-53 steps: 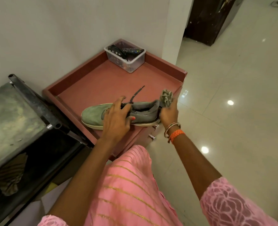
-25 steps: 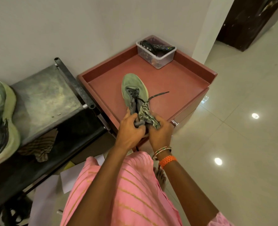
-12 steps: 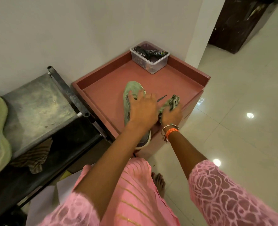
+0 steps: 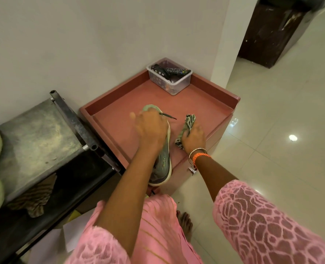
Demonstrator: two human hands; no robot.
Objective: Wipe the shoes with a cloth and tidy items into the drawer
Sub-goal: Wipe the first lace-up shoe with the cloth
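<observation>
The left hand rested with spread fingers on the shoe on the cabinet, while the right hand gripped the cloth beside it.

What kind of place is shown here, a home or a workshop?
Most likely a home, perhaps near an entrance: a shoe on a low pink cabinet, a plastic box holding a remote control, and a glossy tiled floor.
</observation>
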